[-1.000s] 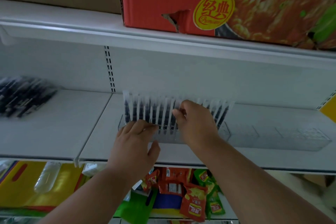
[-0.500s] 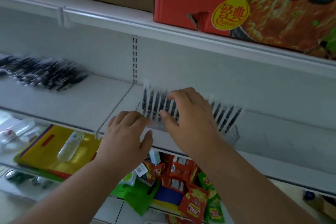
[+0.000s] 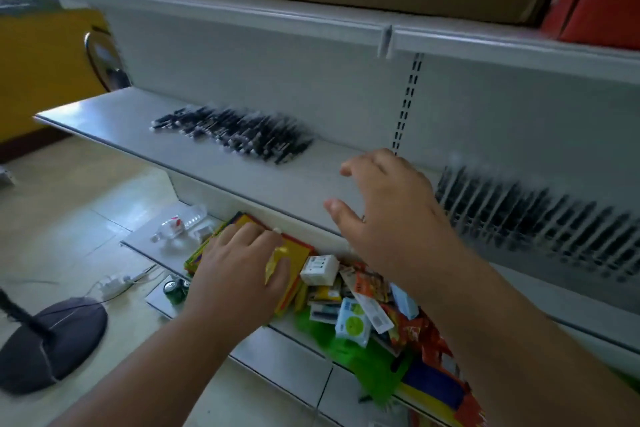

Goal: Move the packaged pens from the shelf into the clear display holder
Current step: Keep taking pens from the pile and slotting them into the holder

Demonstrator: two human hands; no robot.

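Both hands, left hand [image 3: 239,263] and right hand [image 3: 388,215], are wide and hold nothing; reach for the packaged pens [image 3: 235,133] left of the clear display holder [image 3: 540,218], and grab a few gently.

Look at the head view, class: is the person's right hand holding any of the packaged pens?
No: the right hand hangs open over the shelf, between the loose pens and the display holder, gripping nothing.

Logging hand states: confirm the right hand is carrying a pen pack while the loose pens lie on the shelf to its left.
Wrong: in the head view the right hand is empty, fingers spread. The loose pens do lie on the shelf to its left.
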